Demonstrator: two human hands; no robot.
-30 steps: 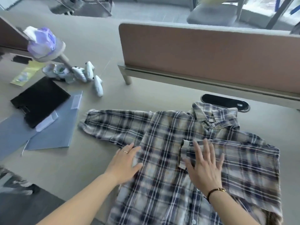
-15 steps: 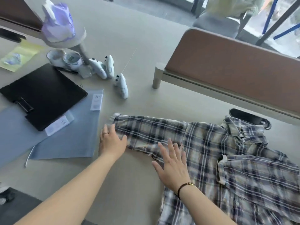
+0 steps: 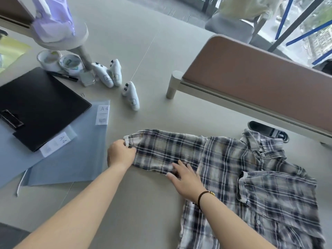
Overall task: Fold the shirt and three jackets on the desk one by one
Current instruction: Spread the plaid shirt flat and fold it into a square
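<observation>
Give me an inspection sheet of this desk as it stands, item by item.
Surface: beige desk, seam line running across it.
Job's things: plaid shirt lying flat, one sleeve stretched out sideways, the other already folded over the body; no jackets seen.
Clutter: black clipboard, blue A4 folders, three white controllers, tape rolls, pen.
Grippers: left hand pinches the sleeve's cuff; right hand rests on the sleeve near the shoulder seam, fingers slightly curled.
Cables: nothing seen.
Surroundings: brown divider panel, chair, window beyond.
</observation>
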